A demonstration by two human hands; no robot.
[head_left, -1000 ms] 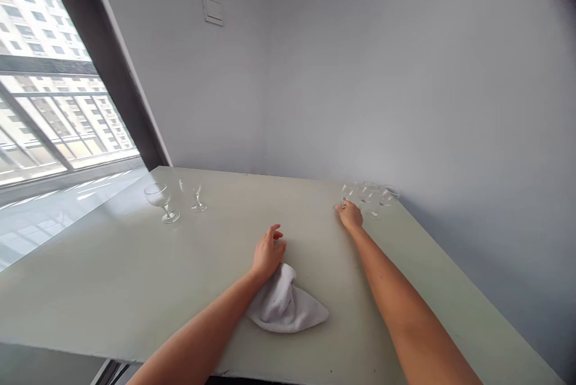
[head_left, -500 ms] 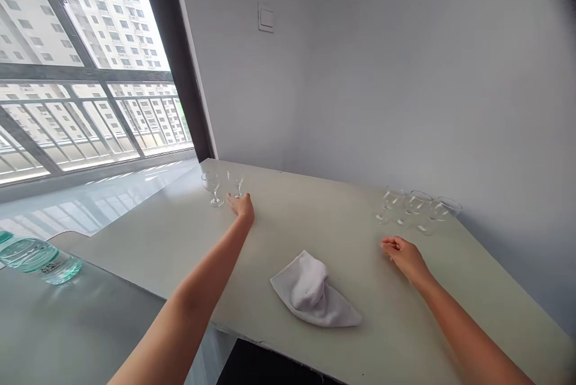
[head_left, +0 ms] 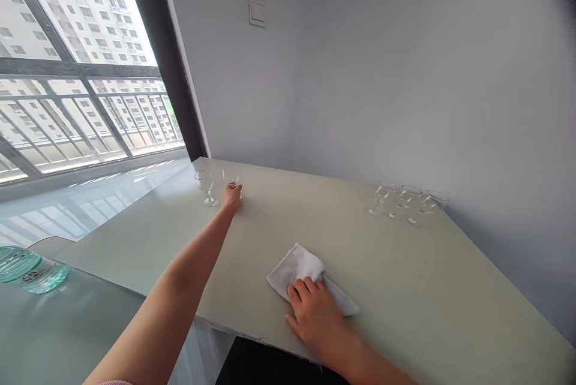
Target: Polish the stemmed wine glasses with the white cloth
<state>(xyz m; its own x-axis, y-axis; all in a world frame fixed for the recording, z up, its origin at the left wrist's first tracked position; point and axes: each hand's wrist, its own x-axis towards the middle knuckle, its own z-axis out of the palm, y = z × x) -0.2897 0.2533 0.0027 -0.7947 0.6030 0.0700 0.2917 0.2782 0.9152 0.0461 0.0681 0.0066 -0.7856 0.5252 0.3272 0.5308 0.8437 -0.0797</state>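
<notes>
At the far left of the pale table (head_left: 360,265), my left hand (head_left: 232,194) has its fingers closed round the stem of a clear stemmed glass (head_left: 230,175), which stands upright. Another stemmed glass (head_left: 204,181) stands just left of it, untouched. Near the table's front edge, my right hand (head_left: 315,312) lies on a crumpled white cloth (head_left: 296,262), palm down with the fingers spread and slightly bent over it. Part of the cloth is hidden under that hand.
Three stemmed glasses stand close together at the back right: one on the left (head_left: 386,193), one in the middle (head_left: 408,196), one on the right (head_left: 434,200). A clear bottle (head_left: 33,270) lies on a lower grey surface (head_left: 90,325) at left. Walls rise behind the table.
My right hand has moved left and nearer from beside the right-hand glasses onto the cloth. My left hand has closed round the glass stem. The view has shifted slightly.
</notes>
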